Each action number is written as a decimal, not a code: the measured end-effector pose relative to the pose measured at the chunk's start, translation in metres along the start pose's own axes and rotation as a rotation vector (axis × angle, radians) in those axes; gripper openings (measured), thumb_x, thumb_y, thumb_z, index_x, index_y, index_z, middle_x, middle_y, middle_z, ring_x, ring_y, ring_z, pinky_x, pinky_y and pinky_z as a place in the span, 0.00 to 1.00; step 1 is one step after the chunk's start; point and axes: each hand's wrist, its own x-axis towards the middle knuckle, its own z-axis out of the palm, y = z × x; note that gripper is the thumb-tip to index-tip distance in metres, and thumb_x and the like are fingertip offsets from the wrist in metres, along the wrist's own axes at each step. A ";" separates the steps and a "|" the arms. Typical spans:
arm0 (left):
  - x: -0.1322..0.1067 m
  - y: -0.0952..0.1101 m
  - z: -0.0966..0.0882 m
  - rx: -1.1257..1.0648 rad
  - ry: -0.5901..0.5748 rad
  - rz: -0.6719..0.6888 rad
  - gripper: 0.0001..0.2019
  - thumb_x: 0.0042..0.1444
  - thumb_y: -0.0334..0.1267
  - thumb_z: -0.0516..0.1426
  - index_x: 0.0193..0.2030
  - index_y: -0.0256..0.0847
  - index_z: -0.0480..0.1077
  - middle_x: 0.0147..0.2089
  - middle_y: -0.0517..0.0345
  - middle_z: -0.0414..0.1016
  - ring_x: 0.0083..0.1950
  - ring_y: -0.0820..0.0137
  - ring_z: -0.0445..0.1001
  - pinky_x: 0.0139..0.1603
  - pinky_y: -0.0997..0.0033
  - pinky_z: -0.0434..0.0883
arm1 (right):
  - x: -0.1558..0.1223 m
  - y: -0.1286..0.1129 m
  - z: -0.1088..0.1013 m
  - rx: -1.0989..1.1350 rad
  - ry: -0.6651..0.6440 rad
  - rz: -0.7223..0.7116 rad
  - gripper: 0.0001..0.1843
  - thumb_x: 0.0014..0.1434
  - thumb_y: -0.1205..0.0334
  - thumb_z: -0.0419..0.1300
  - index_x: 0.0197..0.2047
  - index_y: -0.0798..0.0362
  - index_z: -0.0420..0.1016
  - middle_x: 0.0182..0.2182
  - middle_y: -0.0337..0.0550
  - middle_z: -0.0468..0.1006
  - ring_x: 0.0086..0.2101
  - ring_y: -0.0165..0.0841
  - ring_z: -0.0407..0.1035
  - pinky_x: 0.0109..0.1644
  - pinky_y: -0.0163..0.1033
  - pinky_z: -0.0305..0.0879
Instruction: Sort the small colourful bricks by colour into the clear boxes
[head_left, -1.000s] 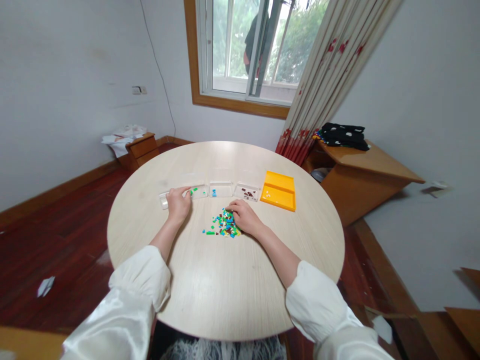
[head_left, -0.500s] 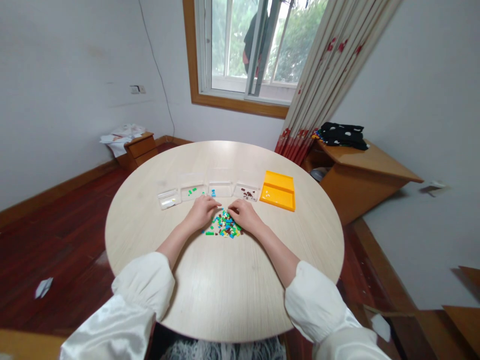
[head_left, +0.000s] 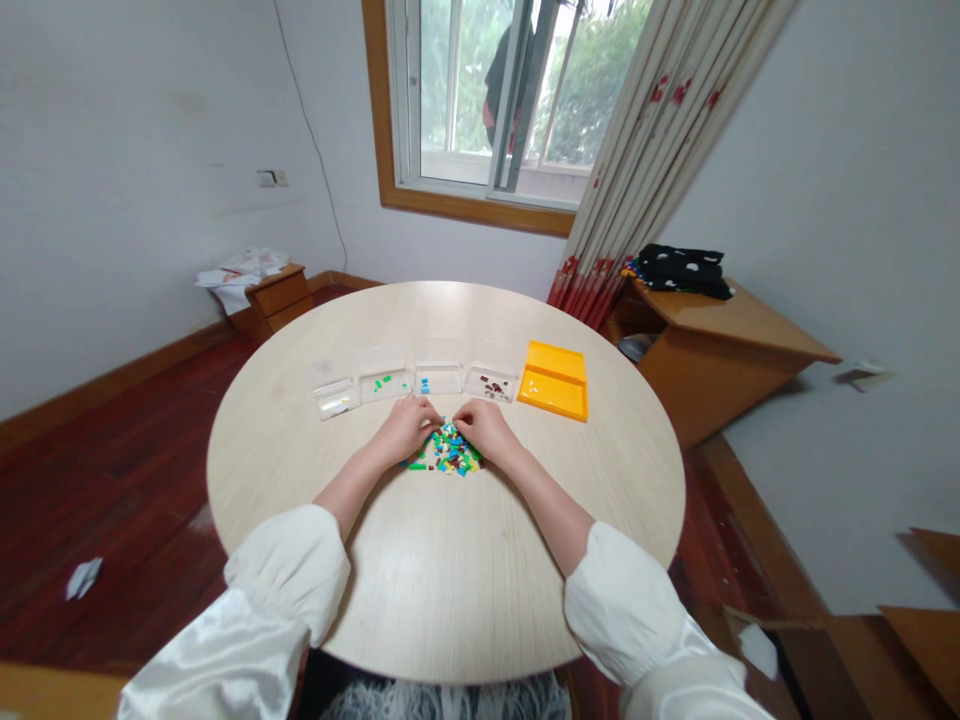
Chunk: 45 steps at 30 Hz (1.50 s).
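Note:
A small pile of coloured bricks lies in the middle of the round wooden table. My left hand rests at the pile's left edge with its fingers curled down onto the bricks. My right hand sits at the pile's right edge, fingers also curled in a pinch at the bricks. What either hand grips is too small to make out. Behind the pile stands a row of clear trays, each holding a few sorted bricks, and a yellow tray at the right end.
A wooden cabinet with dark folded cloth stands to the right, by a curtain. A low wooden stand with papers is at the left wall. A window faces me, with a person outside it.
My left hand has come away from the leftmost clear tray and moved right to the brick pile. My right hand has stayed at the pile.

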 end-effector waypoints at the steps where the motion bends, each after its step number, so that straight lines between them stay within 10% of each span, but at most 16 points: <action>1: 0.000 0.000 -0.001 -0.004 -0.004 -0.005 0.07 0.52 0.33 0.57 0.33 0.39 0.78 0.35 0.50 0.75 0.39 0.65 0.70 0.44 0.65 0.65 | 0.000 -0.001 -0.001 0.009 -0.003 0.012 0.10 0.50 0.75 0.57 0.29 0.57 0.79 0.28 0.44 0.79 0.29 0.29 0.70 0.36 0.31 0.62; 21: -0.005 0.004 0.002 -0.158 0.108 -0.039 0.07 0.53 0.33 0.53 0.30 0.38 0.72 0.32 0.51 0.74 0.38 0.65 0.69 0.44 0.64 0.65 | -0.002 0.006 0.000 0.091 0.182 -0.085 0.06 0.55 0.71 0.54 0.32 0.56 0.72 0.29 0.43 0.76 0.32 0.31 0.68 0.40 0.36 0.62; 32: 0.001 0.016 -0.005 -0.915 0.243 -0.387 0.10 0.43 0.43 0.60 0.27 0.37 0.70 0.23 0.59 0.70 0.26 0.72 0.68 0.32 0.70 0.66 | -0.007 0.000 -0.001 0.299 0.284 -0.202 0.05 0.53 0.68 0.56 0.33 0.54 0.73 0.30 0.41 0.78 0.31 0.30 0.70 0.40 0.37 0.66; 45: -0.003 0.021 -0.006 -1.165 0.206 -0.460 0.18 0.36 0.49 0.66 0.27 0.35 0.74 0.20 0.62 0.69 0.23 0.76 0.66 0.29 0.73 0.65 | -0.008 -0.002 0.000 0.326 0.332 -0.258 0.07 0.53 0.66 0.58 0.35 0.54 0.76 0.32 0.44 0.79 0.31 0.32 0.70 0.39 0.38 0.67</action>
